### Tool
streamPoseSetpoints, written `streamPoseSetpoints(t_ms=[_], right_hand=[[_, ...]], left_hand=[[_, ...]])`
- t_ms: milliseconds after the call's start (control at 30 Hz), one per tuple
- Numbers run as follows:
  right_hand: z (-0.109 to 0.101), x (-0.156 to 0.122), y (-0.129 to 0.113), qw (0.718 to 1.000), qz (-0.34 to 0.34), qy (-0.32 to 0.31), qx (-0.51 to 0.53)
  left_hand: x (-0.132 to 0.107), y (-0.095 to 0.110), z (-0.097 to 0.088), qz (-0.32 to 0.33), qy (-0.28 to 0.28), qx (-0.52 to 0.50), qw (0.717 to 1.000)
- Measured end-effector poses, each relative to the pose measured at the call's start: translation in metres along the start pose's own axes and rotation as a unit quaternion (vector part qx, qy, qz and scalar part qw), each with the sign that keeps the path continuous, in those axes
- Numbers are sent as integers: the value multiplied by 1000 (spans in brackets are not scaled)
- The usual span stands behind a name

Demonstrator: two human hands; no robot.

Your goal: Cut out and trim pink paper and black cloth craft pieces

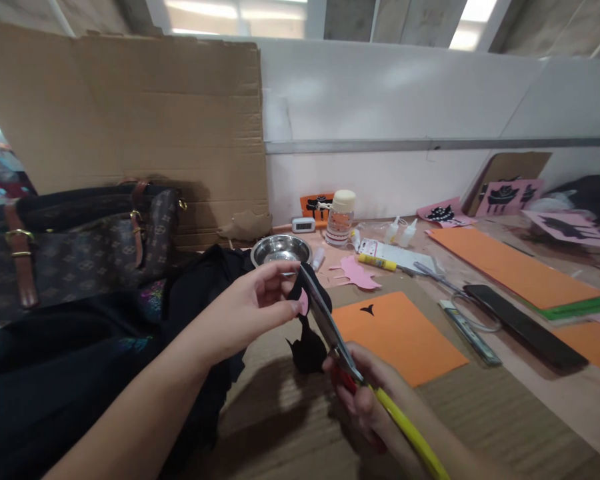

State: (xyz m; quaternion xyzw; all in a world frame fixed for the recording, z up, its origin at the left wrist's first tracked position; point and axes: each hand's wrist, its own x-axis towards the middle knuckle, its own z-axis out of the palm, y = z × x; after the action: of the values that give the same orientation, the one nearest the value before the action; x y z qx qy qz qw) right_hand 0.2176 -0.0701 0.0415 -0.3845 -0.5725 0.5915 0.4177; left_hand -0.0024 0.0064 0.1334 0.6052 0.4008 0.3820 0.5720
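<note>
My left hand [260, 300] pinches a small pink paper piece [304, 304] together with a scrap of black fabric [322, 291]. My right hand [375, 393] grips scissors [323, 317] with a red and yellow handle. Their blades point up and away from me, lying along the black scrap close to my left fingertips. Whether the blades are apart or closed is hard to make out. Beneath the hands, another black cut shape [309, 348] hangs or lies over the brown cardboard [265, 407]. An orange sheet [400, 333] with a tiny black cutout [368, 309] on it lies to the right.
Black cloth [105, 367] spreads at left before a brown handbag [80, 247]. A metal bowl [281, 249], lidded jar [340, 220], pink paper cutout [356, 272] and yellow glue stick [377, 261] stand or lie behind. A black phone-like slab [525, 327] and blade case [470, 333] lie right.
</note>
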Motion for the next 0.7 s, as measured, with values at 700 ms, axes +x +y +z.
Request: streamPoseSetpoints(t_ms=[700], right_hand=[[2, 7, 15, 1000, 13, 16, -1]], left_hand=[[-2, 4, -6, 0, 38, -23, 999]])
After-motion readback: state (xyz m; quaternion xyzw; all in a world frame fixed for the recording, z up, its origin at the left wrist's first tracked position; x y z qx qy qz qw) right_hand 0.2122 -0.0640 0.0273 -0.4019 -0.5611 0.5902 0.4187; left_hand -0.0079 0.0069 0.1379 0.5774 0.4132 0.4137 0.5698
